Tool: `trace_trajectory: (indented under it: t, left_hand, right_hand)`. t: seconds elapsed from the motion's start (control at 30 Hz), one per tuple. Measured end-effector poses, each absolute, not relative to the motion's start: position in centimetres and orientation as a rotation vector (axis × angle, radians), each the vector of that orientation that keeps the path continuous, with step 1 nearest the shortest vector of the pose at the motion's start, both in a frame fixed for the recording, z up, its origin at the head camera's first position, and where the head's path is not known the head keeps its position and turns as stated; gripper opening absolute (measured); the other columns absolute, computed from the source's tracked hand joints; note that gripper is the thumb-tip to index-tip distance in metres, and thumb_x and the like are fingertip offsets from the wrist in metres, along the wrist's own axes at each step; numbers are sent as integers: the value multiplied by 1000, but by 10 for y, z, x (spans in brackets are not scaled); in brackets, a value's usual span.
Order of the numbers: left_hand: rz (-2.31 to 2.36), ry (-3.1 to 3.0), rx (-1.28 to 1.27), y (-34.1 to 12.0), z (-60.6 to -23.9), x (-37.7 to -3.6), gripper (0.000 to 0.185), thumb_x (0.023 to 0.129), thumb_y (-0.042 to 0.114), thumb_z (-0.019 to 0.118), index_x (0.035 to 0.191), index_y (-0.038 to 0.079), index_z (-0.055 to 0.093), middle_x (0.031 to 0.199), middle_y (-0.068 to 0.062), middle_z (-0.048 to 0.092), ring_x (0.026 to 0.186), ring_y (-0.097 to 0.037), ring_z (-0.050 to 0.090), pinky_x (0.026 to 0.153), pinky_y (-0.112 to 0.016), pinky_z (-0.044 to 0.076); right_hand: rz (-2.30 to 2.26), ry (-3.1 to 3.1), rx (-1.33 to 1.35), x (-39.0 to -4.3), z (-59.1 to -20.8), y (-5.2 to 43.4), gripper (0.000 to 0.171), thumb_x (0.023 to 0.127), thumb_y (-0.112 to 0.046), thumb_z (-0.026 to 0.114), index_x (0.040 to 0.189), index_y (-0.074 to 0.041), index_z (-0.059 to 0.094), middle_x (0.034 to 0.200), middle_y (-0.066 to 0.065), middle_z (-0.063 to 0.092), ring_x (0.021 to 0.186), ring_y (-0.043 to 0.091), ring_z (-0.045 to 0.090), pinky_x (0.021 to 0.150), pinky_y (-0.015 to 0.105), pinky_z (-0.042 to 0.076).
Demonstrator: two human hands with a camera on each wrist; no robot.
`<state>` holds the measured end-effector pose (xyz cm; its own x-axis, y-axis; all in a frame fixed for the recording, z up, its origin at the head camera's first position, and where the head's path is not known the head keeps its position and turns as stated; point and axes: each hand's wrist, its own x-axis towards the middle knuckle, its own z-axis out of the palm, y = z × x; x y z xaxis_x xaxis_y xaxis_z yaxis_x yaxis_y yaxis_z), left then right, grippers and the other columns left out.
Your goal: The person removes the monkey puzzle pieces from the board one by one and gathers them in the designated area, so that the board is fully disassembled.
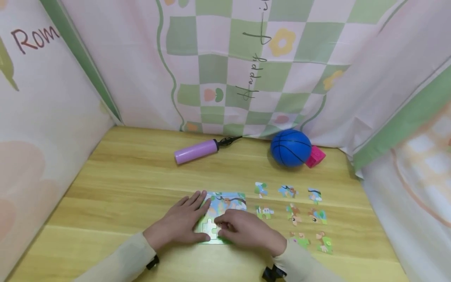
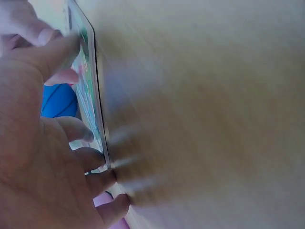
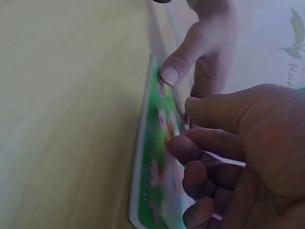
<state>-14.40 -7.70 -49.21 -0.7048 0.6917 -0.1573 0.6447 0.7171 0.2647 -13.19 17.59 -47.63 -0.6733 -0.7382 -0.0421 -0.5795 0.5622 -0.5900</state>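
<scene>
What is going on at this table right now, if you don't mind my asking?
A person is working on a jigsaw puzzle board on a wooden table. The left hand lies flat on the board's left part, and the right hand has its fingers curled over the lower part, apparently pressing a piece in. Nine loose pieces lie in rows to the right. Farther back are a purple pump, a blue ball and a pink block.
</scene>
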Motion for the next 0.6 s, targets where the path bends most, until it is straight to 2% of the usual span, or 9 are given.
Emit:
trace_trajectory:
  t: [0.2,0.4,0.6]
  left_hand:
    - [283,2655,1075,-79,-490,-145,106,88,75,57,162,8,21,167,-17,7,152,-33,8,120,-52,14]
    - [268,2650,1068,-79,-491,-145,112,84,80,57,162,9,20,167,-16,6,153,-33,7,120,-52,13]
    - [255,2653,1066,-79,-490,-146,113,82,81,56,162,9,20,167,-16,6,153,-33,7,120,-52,14]
  right_hand:
    - [-770,2558,-1089,-127,-480,171,30,99,-25,68,125,-11,74,93,-13,60,65,-1,47,58,17,42]
    - [-829,2549,-1053,-123,-479,169,31,99,-25,69,124,-8,74,90,-15,59,62,-2,46,56,17,43]
    - [-844,2554,-1052,-123,-481,168,30,99,-27,68,123,-9,73,91,-15,59,66,-2,49,62,18,46]
